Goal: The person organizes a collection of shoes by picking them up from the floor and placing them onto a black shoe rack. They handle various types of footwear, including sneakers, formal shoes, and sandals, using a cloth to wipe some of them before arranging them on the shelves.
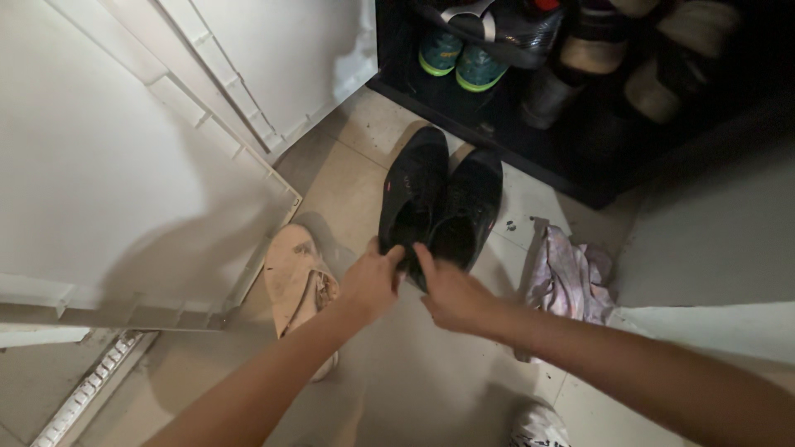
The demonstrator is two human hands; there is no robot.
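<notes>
Both hands pinch the heel ends of a pair of black shoes at frame centre: left hand on one heel, right hand on the other. Keeping both heels level should help the pair stay together.

Black shoes, centre: left one matt, looks like suede or cloth; right one smoother, slight sheen, leather-like. Both bare hands, left hand and right hand, pinch them at the heel rims. Beige shoe at 9 o'clock of the hands: soft matt cloth or leather, scuffed, dirty. Rag at 3 o'clock: thin crumpled cloth, pale pink-white, faint sheen. Floor: smooth tile, semi-gloss, grout lines visible. White panels at 10 o'clock: matt moulded plastic, ribbed edges. Rack at 1 o'clock: dark, matt. Teal sneakers at 12 o'clock: knit-look cloth, lime rubber soles.
</notes>
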